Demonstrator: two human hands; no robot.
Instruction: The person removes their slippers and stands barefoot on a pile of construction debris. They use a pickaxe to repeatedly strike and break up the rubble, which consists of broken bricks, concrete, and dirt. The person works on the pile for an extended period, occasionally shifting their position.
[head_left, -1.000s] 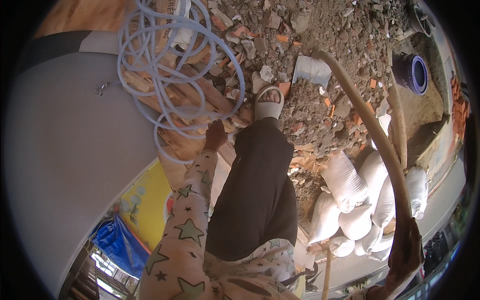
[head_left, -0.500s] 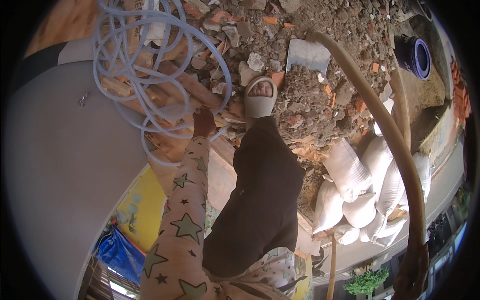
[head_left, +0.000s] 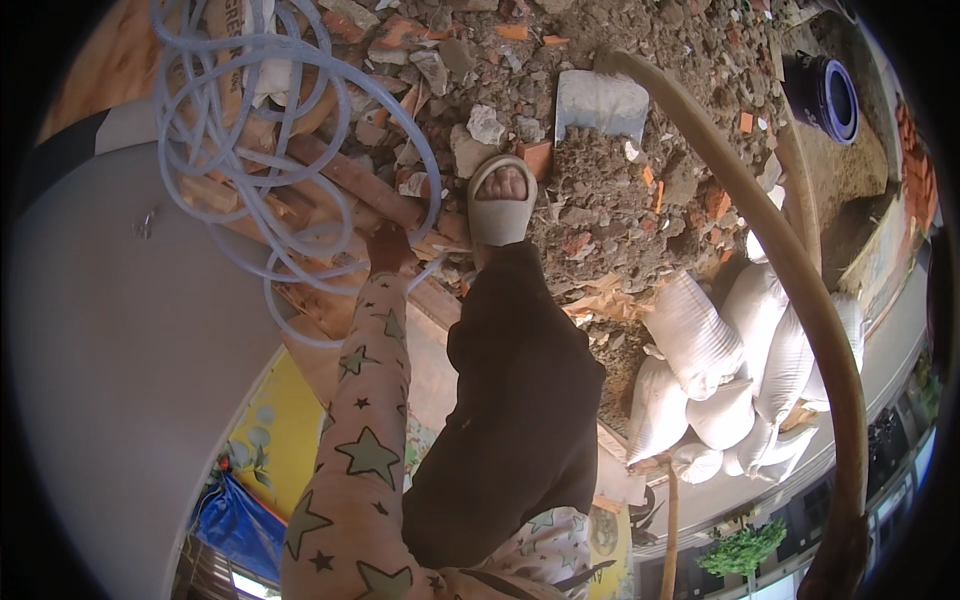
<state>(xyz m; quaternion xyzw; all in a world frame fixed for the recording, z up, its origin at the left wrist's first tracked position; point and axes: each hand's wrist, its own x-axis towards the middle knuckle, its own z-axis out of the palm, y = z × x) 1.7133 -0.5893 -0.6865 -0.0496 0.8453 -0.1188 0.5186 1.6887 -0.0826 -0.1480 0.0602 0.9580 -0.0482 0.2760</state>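
My left hand point(head_left: 391, 249) is closed at the near end of a reddish wooden strip point(head_left: 358, 181), beside loops of clear bluish hose point(head_left: 413, 125). A stretch of that hose runs by the wrist; whether the fingers grip the wood, the hose or something else is hidden. At the lower right edge my right hand point(head_left: 838, 562), dark and partly cut off, is wrapped round the long wooden handle point(head_left: 765, 215) of a hoe. Its flat grey blade point(head_left: 603, 100) rests on the rubble, ahead of my sandalled foot point(head_left: 501, 205).
Broken brick, stones and soil point(head_left: 610, 205) cover the ground ahead. Several filled white sacks point(head_left: 722, 412) are piled at the right. A dark blue bucket point(head_left: 842, 100) stands at the far right. A large grey surface point(head_left: 130, 330) fills the left, near a blue tarp point(head_left: 238, 522).
The view has shifted slightly, so the hose, foot and blade appear a little further left. Both hands keep about the same places relative to the things around them.
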